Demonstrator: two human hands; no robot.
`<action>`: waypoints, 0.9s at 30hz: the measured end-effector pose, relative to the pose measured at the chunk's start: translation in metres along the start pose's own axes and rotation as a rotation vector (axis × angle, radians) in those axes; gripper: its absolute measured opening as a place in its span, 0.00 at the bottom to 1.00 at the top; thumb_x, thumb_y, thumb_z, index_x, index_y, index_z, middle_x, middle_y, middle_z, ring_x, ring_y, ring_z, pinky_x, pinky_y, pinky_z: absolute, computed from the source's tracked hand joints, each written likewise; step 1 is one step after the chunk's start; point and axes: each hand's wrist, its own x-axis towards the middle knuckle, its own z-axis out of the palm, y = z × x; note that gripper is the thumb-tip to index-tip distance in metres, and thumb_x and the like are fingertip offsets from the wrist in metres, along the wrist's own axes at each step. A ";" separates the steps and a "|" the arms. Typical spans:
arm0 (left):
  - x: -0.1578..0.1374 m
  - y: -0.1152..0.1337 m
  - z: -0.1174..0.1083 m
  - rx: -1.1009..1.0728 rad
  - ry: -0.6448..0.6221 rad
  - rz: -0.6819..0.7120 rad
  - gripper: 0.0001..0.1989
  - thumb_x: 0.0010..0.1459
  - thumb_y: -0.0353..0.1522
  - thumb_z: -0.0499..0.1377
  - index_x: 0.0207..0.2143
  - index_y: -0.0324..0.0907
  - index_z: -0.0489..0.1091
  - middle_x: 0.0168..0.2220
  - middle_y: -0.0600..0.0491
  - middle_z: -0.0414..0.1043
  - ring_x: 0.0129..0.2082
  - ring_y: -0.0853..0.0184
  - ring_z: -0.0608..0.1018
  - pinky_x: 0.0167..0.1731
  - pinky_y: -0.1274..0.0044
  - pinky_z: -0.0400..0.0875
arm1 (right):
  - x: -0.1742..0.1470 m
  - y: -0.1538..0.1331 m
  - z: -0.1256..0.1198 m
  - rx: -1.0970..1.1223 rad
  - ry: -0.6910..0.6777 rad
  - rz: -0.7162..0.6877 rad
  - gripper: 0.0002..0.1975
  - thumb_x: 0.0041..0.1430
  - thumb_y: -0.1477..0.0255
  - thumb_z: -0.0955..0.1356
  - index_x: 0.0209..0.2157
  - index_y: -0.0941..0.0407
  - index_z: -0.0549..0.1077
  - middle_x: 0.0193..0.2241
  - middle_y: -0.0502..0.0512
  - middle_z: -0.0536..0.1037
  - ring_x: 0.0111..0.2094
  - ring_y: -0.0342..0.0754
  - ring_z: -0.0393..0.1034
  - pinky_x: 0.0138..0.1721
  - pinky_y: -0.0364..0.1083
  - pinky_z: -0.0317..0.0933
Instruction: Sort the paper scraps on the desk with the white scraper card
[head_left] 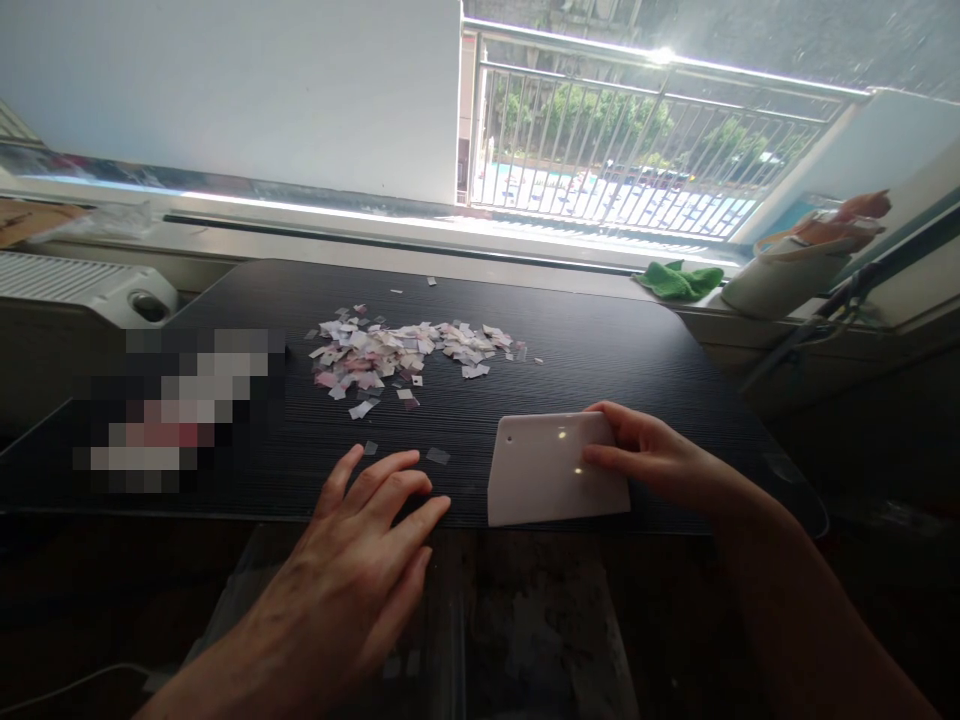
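Note:
My right hand [652, 450] grips a flat white plastic scraper [551, 475] by its right side, thumb on its face. The scraper is tilted up at the table's front edge and has a small hole in its upper left corner. My left hand [375, 545] is open, palm down, with fingers spread over the front edge of the dark table [600, 350]. Two small clear scraps [439, 456] lie just beyond its fingertips. Farther back is a loose heap of small white and pinkish paper scraps [375, 355].
A translucent bin [450, 620] with some scraps stands below the table's front edge. At the left is a pixelated patch [180, 410], its content unreadable, beside a white radiator [82, 285]. A green cloth [681, 281] and a pale container [787, 275] sit on the windowsill.

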 end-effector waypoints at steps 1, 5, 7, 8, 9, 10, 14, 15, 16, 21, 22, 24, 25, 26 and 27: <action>0.000 -0.001 -0.001 0.014 -0.003 0.015 0.16 0.61 0.24 0.49 0.46 0.43 0.72 0.46 0.50 0.71 0.56 0.62 0.67 0.62 0.65 0.46 | -0.002 0.000 -0.001 -0.004 -0.001 -0.001 0.15 0.51 0.61 0.71 0.34 0.56 0.67 0.27 0.48 0.70 0.28 0.43 0.65 0.26 0.40 0.60; -0.002 -0.007 -0.004 0.050 -0.003 0.006 0.16 0.60 0.24 0.50 0.48 0.43 0.70 0.46 0.49 0.70 0.56 0.61 0.66 0.62 0.63 0.46 | -0.005 -0.001 0.000 0.009 0.068 -0.018 0.17 0.49 0.60 0.72 0.35 0.56 0.69 0.27 0.49 0.72 0.27 0.44 0.68 0.25 0.41 0.63; -0.005 -0.013 -0.007 0.062 0.004 -0.029 0.16 0.60 0.25 0.50 0.49 0.43 0.69 0.46 0.49 0.69 0.57 0.60 0.66 0.61 0.61 0.47 | 0.000 0.000 0.005 0.047 0.185 -0.045 0.17 0.49 0.61 0.72 0.37 0.55 0.70 0.28 0.50 0.74 0.28 0.46 0.70 0.26 0.41 0.65; -0.006 -0.017 -0.009 0.072 0.009 -0.050 0.16 0.60 0.25 0.51 0.49 0.43 0.68 0.46 0.49 0.69 0.56 0.59 0.66 0.61 0.60 0.48 | 0.005 0.000 0.010 0.068 0.251 -0.056 0.17 0.49 0.62 0.72 0.37 0.55 0.70 0.28 0.50 0.75 0.29 0.46 0.71 0.26 0.42 0.66; -0.009 -0.022 -0.011 0.086 0.017 -0.072 0.16 0.60 0.26 0.51 0.49 0.43 0.68 0.46 0.49 0.69 0.56 0.59 0.66 0.60 0.59 0.49 | 0.010 0.000 0.016 0.089 0.307 -0.061 0.16 0.49 0.63 0.72 0.38 0.55 0.70 0.28 0.50 0.76 0.29 0.46 0.72 0.27 0.41 0.66; -0.011 -0.026 -0.013 0.103 0.024 -0.096 0.16 0.60 0.26 0.51 0.49 0.43 0.68 0.46 0.48 0.69 0.56 0.58 0.67 0.60 0.58 0.49 | 0.015 -0.001 0.023 0.106 0.342 -0.061 0.15 0.49 0.64 0.72 0.38 0.55 0.69 0.28 0.49 0.76 0.28 0.45 0.71 0.27 0.41 0.66; -0.024 -0.041 -0.019 0.155 0.047 -0.177 0.15 0.60 0.28 0.51 0.49 0.43 0.68 0.46 0.48 0.69 0.55 0.55 0.68 0.57 0.55 0.53 | 0.028 -0.011 0.058 0.137 0.294 -0.068 0.14 0.49 0.65 0.71 0.36 0.55 0.69 0.26 0.48 0.75 0.27 0.45 0.70 0.26 0.41 0.66; -0.027 -0.044 -0.019 0.161 0.047 -0.192 0.15 0.60 0.28 0.51 0.49 0.43 0.68 0.46 0.48 0.69 0.55 0.55 0.68 0.57 0.54 0.54 | 0.029 -0.014 0.065 0.132 0.254 -0.075 0.14 0.48 0.65 0.71 0.36 0.55 0.69 0.26 0.49 0.75 0.27 0.45 0.70 0.25 0.42 0.66; -0.029 -0.046 -0.020 0.163 0.047 -0.206 0.15 0.61 0.29 0.51 0.49 0.43 0.68 0.46 0.47 0.69 0.55 0.55 0.68 0.56 0.54 0.54 | 0.031 -0.017 0.072 0.123 0.214 -0.083 0.14 0.48 0.64 0.70 0.36 0.56 0.69 0.27 0.49 0.75 0.27 0.46 0.70 0.25 0.42 0.66; -0.036 -0.048 -0.022 0.158 0.043 -0.277 0.15 0.61 0.28 0.50 0.49 0.42 0.68 0.46 0.47 0.69 0.56 0.55 0.67 0.56 0.53 0.55 | 0.053 -0.023 0.081 0.131 0.200 -0.152 0.16 0.49 0.63 0.70 0.38 0.55 0.68 0.28 0.49 0.74 0.28 0.46 0.70 0.26 0.43 0.66; -0.036 -0.048 -0.022 0.155 0.044 -0.290 0.15 0.60 0.28 0.50 0.49 0.42 0.68 0.47 0.47 0.69 0.56 0.55 0.67 0.57 0.53 0.55 | 0.060 -0.024 0.080 0.133 0.225 -0.167 0.16 0.49 0.63 0.70 0.38 0.55 0.67 0.28 0.49 0.74 0.29 0.46 0.71 0.27 0.43 0.66; -0.036 -0.048 -0.022 0.146 0.043 -0.307 0.16 0.60 0.27 0.50 0.49 0.42 0.68 0.46 0.47 0.69 0.57 0.55 0.66 0.57 0.53 0.55 | 0.073 -0.025 0.079 0.112 0.242 -0.179 0.16 0.49 0.63 0.70 0.38 0.55 0.67 0.29 0.50 0.75 0.29 0.47 0.71 0.27 0.44 0.67; -0.037 -0.047 -0.022 0.142 0.044 -0.313 0.16 0.60 0.27 0.50 0.49 0.42 0.68 0.46 0.48 0.69 0.57 0.56 0.66 0.58 0.53 0.54 | 0.077 -0.026 0.079 0.092 0.229 -0.175 0.16 0.48 0.63 0.70 0.38 0.55 0.67 0.29 0.50 0.75 0.29 0.48 0.71 0.27 0.44 0.67; -0.037 -0.047 -0.022 0.138 0.045 -0.318 0.16 0.60 0.27 0.50 0.49 0.42 0.68 0.46 0.48 0.69 0.57 0.56 0.66 0.58 0.53 0.54 | 0.080 -0.027 0.080 0.077 0.202 -0.168 0.16 0.48 0.63 0.70 0.38 0.55 0.67 0.29 0.50 0.74 0.29 0.48 0.71 0.28 0.45 0.67; -0.037 -0.047 -0.022 0.135 0.046 -0.321 0.16 0.60 0.27 0.51 0.50 0.43 0.68 0.46 0.48 0.69 0.57 0.56 0.66 0.58 0.53 0.54 | 0.081 -0.029 0.081 0.068 0.167 -0.158 0.16 0.47 0.63 0.70 0.38 0.55 0.67 0.29 0.50 0.74 0.29 0.48 0.71 0.28 0.45 0.67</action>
